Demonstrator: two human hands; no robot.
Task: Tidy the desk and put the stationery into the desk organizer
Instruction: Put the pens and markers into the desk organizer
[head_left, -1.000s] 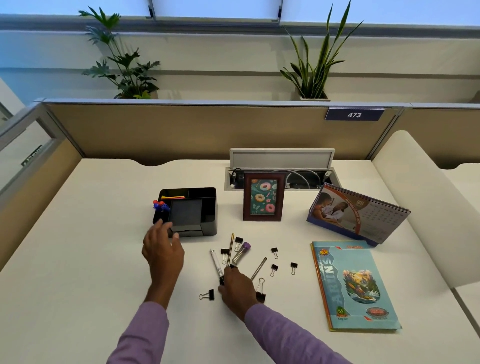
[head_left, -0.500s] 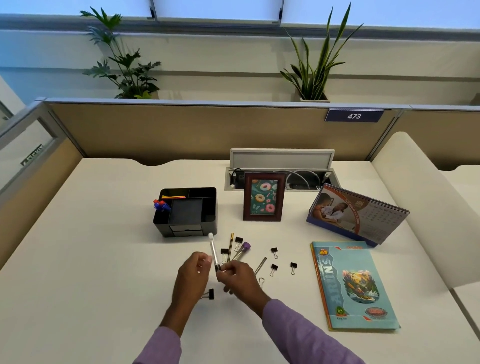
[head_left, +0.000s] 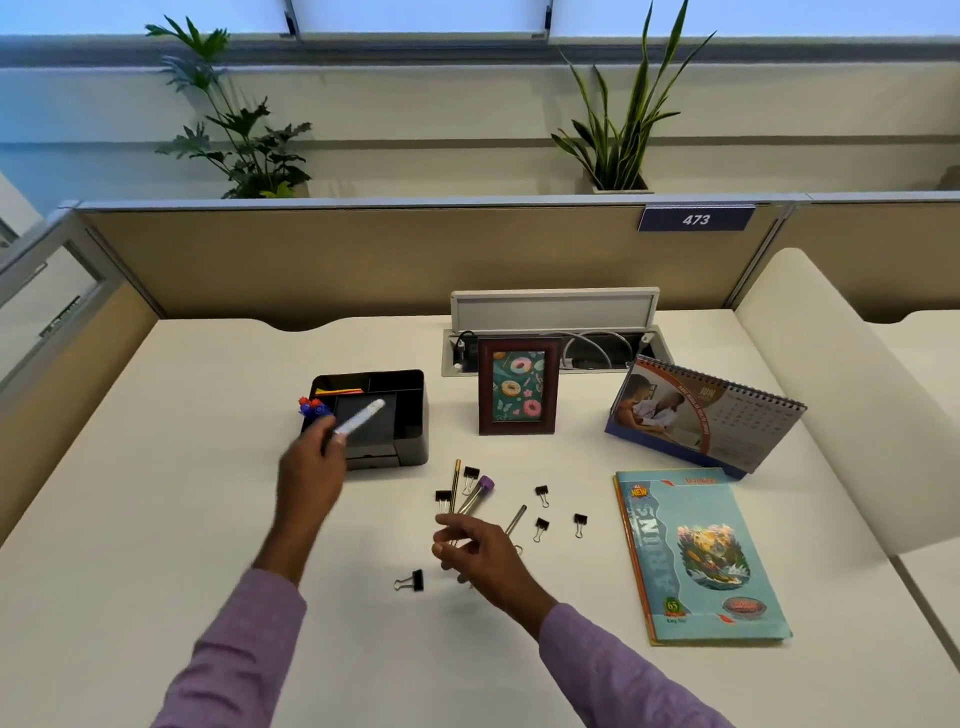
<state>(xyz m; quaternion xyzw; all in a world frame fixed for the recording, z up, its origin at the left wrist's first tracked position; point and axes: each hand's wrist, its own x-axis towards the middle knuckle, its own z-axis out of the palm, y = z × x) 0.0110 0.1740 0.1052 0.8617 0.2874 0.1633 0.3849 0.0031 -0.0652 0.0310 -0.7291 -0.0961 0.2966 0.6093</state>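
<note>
Left hand (head_left: 310, 470) grips a white pen (head_left: 361, 415), tip raised over the black desk organizer (head_left: 410, 415) just ahead of it. Right hand (head_left: 475, 553) hovers loosely curled, holding nothing, over the loose pens (head_left: 470, 499) just beyond its fingertips. Binder clips (head_left: 540, 529) scattered right of that hand, one (head_left: 410, 581) just left of it.

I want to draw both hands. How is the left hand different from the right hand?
The left hand grips a white pen; the right hand holds nothing, its fingers loosely curled. The left hand is up by the black desk organizer; the right hand hangs over the pens and binder clips lying on the desk. The left hand's pen is blurred; the right hand looks sharper. Both come out of purple sleeves.
</note>
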